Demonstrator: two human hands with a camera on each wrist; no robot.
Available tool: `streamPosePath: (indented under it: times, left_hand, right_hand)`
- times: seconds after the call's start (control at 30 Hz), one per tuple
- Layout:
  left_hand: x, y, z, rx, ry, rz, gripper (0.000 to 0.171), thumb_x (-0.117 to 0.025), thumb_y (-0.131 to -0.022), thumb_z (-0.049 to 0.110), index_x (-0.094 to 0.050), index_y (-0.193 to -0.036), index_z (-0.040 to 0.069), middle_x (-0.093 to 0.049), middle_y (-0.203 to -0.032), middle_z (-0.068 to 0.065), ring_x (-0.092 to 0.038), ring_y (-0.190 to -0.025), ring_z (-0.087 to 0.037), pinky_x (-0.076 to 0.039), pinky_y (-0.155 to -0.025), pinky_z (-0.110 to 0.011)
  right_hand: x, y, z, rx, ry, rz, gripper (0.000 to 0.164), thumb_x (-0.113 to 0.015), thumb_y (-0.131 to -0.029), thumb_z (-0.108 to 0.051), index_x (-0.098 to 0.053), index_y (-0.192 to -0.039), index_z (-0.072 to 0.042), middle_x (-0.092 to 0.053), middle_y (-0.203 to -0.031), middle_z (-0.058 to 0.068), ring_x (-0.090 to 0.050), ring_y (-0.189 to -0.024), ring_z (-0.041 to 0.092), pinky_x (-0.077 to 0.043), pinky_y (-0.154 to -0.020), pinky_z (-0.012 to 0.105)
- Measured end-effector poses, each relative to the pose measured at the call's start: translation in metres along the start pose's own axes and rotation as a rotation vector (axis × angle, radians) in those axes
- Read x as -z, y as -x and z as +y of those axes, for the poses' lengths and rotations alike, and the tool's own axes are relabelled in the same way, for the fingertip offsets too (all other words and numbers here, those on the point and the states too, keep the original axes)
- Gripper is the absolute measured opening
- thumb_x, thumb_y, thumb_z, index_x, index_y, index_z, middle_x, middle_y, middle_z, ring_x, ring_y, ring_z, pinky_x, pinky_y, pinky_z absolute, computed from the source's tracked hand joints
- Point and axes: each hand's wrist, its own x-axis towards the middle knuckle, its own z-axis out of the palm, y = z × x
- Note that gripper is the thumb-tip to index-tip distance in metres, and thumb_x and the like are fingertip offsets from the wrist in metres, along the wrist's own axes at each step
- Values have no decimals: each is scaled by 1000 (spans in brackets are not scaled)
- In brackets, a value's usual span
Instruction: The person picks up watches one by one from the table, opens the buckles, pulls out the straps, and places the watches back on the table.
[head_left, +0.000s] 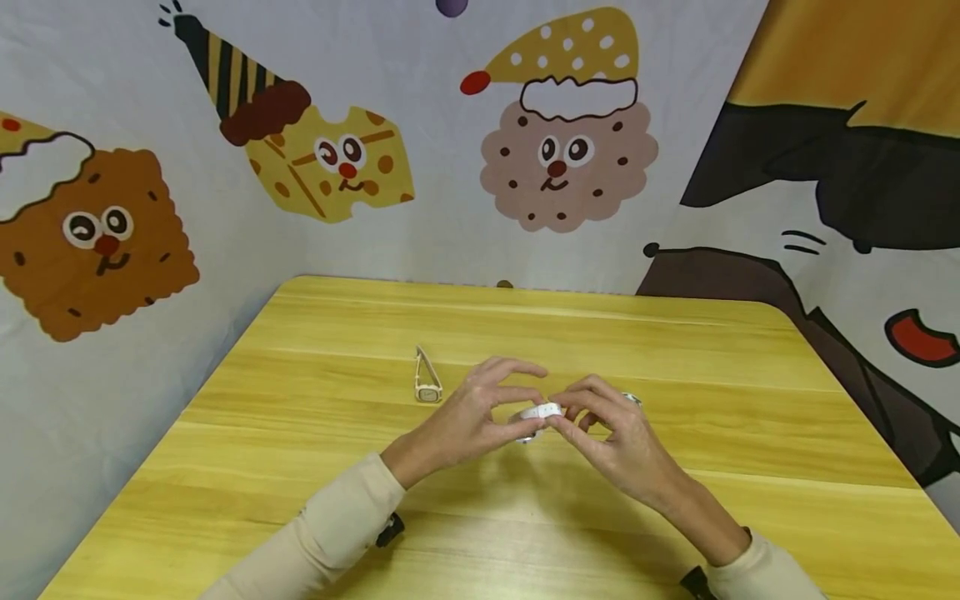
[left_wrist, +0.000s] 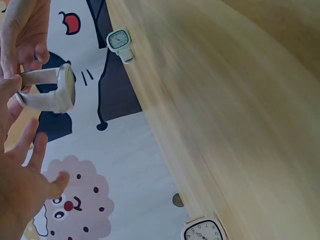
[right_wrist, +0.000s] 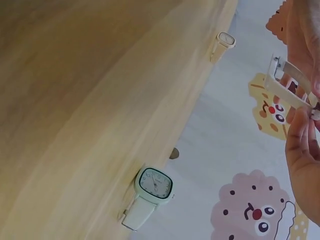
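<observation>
My left hand (head_left: pixel 480 414) and right hand (head_left: pixel 618 437) meet over the table, both on one white wristwatch (head_left: pixel 543 411). The right thumb and fingertips pinch its strap end. On the other side the left thumb and a finger grip the band, while other left fingers stand spread. In the left wrist view the watch (left_wrist: pixel 52 97) hangs with its strap bent into a loop and its face turned sideways. The right wrist view shows the white strap (right_wrist: pixel 287 92) between the hands, with the fingertips (right_wrist: pixel 300 120) pinching its end. Fingers partly hide the strap ends.
A beige wristwatch (head_left: pixel 428 392) stands on the wooden table (head_left: pixel 300 450) left of my hands. A pale green wristwatch (right_wrist: pixel 155 185) lies to the right, mostly hidden behind my right hand in the head view. A cartoon-printed cloth (head_left: pixel 442 208) hangs behind the table.
</observation>
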Motion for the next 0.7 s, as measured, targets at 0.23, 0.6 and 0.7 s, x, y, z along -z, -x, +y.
streamPosePath:
  times: [0.23, 0.6, 0.7]
  left_hand:
    - [0, 1, -3, -3, 16, 47, 18, -81, -89, 15, -78, -106, 10, -56, -144, -7, -39, -143, -28, -9, -116, -65]
    - [1, -1, -2, -16, 70, 71, 18, -82, -89, 14, -78, -104, 5, -58, -142, -8, -41, -142, -28, -11, -116, -65]
    - [-1, -3, -2, -11, 77, 73, 16, -81, -89, 14, -78, -103, 6, -59, -141, -7, -41, -141, -26, -12, -117, -63]
  right_hand:
    - [-1, -1, -1, -5, -34, -31, 31, -72, -89, 12, -68, -110, -10, -62, -109, -1, -65, -97, 18, -60, -77, 31]
    - [0, 2, -3, 7, -73, 12, 38, -64, -89, 21, -61, -116, -5, -62, -110, 6, -67, -96, 21, -61, -75, 34]
    - [-2, 4, -1, 29, -77, 47, 40, -61, -88, 24, -59, -118, -2, -63, -110, 9, -67, -94, 23, -61, -76, 35]
